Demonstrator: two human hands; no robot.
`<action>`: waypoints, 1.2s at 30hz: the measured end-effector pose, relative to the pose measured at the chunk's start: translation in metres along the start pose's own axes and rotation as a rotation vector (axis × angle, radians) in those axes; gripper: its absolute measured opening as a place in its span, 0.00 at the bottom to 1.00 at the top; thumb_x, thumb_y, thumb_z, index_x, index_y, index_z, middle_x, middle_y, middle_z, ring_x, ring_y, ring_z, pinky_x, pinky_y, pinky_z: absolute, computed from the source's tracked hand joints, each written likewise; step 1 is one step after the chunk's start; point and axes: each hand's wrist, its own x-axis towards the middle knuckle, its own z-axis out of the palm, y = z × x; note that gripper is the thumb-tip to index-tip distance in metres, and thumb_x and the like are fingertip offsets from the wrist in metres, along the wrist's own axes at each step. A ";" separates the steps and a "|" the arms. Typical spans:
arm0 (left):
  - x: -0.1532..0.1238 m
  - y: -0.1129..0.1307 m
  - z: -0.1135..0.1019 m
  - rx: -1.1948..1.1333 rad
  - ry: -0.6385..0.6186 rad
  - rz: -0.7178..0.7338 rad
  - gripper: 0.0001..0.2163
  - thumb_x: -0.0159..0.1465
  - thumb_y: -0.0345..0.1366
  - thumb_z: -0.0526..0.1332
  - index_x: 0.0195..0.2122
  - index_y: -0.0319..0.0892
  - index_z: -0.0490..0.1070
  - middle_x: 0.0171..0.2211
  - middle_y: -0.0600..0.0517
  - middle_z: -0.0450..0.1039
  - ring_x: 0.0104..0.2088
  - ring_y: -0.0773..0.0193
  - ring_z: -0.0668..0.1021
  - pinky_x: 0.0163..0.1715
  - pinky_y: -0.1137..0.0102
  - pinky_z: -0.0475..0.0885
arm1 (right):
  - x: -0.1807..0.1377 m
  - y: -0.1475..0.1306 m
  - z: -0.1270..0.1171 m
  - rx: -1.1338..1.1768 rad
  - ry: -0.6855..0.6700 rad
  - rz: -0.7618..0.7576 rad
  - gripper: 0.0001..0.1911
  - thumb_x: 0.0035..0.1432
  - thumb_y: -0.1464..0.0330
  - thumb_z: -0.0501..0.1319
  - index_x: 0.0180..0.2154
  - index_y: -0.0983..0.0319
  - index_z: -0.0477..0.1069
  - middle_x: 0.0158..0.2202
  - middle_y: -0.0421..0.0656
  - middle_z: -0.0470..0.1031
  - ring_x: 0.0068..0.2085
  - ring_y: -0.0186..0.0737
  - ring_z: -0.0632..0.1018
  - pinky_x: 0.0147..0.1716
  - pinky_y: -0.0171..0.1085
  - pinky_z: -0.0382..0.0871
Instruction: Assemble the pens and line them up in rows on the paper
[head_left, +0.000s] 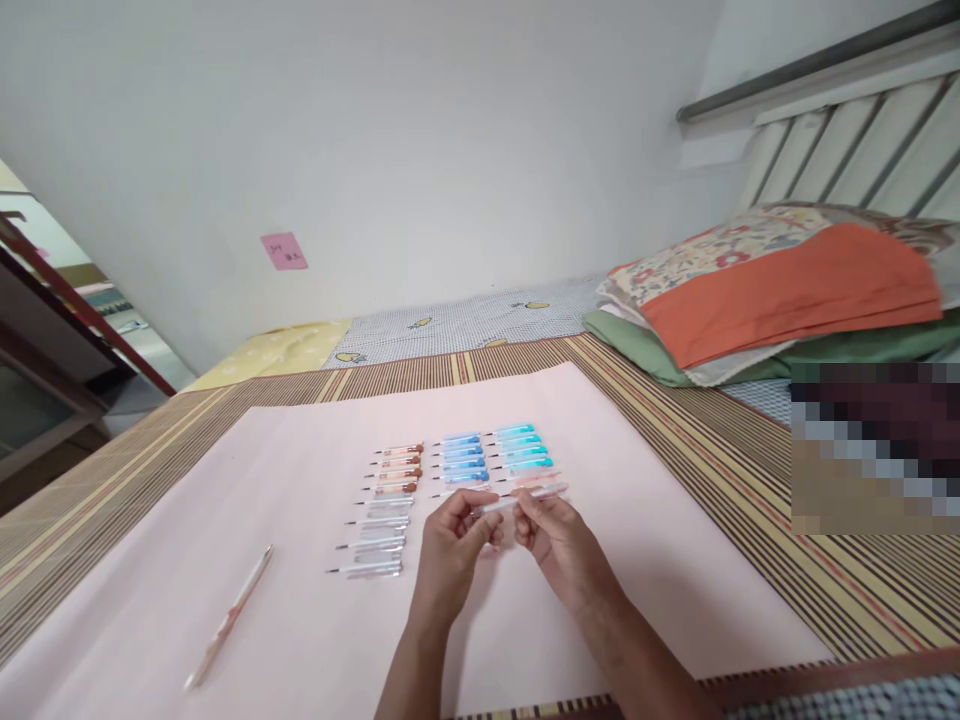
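My left hand (459,540) and my right hand (555,535) are close together over the pale pink sheet (300,480). Between them is a slim, clear-bodied pen (498,504), pinched by the fingertips of both hands. Its details are small and partly covered by my fingers. Just beyond lie rows of pens with their dark tips to the left: brown-ended pens (397,461), blue pens (462,462) and turquoise pens (525,440). Clear pens (379,547) line up nearer, left of my left hand. Some pale pens behind my hands are partly hidden.
A single pen (229,620) lies slanted on the sheet's left side. Under the sheet is a striped bamboo mat (660,430). Folded bedding with an orange band (802,285) is piled at the back right. A white wall (450,150) rises behind.
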 end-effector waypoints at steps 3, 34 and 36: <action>-0.001 -0.002 0.006 0.030 0.035 0.022 0.14 0.57 0.44 0.72 0.38 0.40 0.77 0.26 0.51 0.77 0.24 0.65 0.76 0.27 0.71 0.72 | 0.000 0.000 0.000 0.002 0.008 -0.023 0.22 0.41 0.54 0.79 0.28 0.63 0.76 0.23 0.36 0.67 0.25 0.31 0.66 0.27 0.35 0.62; 0.001 -0.001 0.004 0.083 0.060 -0.050 0.26 0.65 0.61 0.56 0.33 0.40 0.75 0.16 0.53 0.68 0.16 0.68 0.68 0.18 0.72 0.58 | -0.003 0.002 0.003 0.076 0.079 0.002 0.21 0.40 0.58 0.80 0.25 0.63 0.73 0.24 0.37 0.68 0.25 0.30 0.65 0.26 0.35 0.62; 0.001 0.001 0.004 0.013 0.016 -0.041 0.22 0.60 0.56 0.66 0.44 0.41 0.75 0.23 0.53 0.73 0.20 0.68 0.72 0.21 0.73 0.63 | -0.003 0.002 0.003 0.096 0.086 0.003 0.21 0.39 0.58 0.80 0.26 0.63 0.74 0.24 0.37 0.68 0.25 0.31 0.65 0.26 0.35 0.62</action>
